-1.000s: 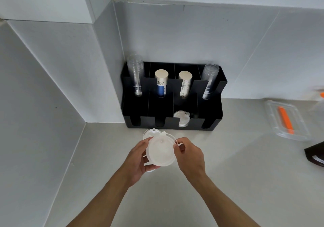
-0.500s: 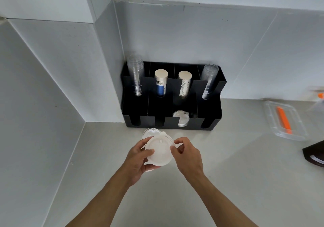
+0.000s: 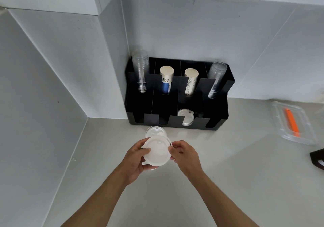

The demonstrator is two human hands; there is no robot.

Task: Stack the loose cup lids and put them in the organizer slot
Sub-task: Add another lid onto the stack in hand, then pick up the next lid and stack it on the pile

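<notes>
Both hands hold a small stack of white cup lids (image 3: pixel 157 151) above the counter. My left hand (image 3: pixel 134 160) cups the stack from the left and below, thumb on its top. My right hand (image 3: pixel 186 154) pinches its right rim. A clear lid (image 3: pixel 154 131) lies on the counter just beyond the stack. The black organizer (image 3: pixel 219 119) stands against the wall; white lids (image 3: pixel 185 117) sit in its third front slot from the left.
The organizer's back row holds clear cup stacks (image 3: pixel 141 72) and two paper cup stacks (image 3: pixel 166 79). A clear plastic box with an orange item (image 3: pixel 293 122) lies at the right. A dark object (image 3: pixel 318 159) sits at the right edge. Walls close in at the left.
The lid stack has tilted flatter in my hands, and my left thumb has come onto its top. My right fingers shifted along the right rim.
</notes>
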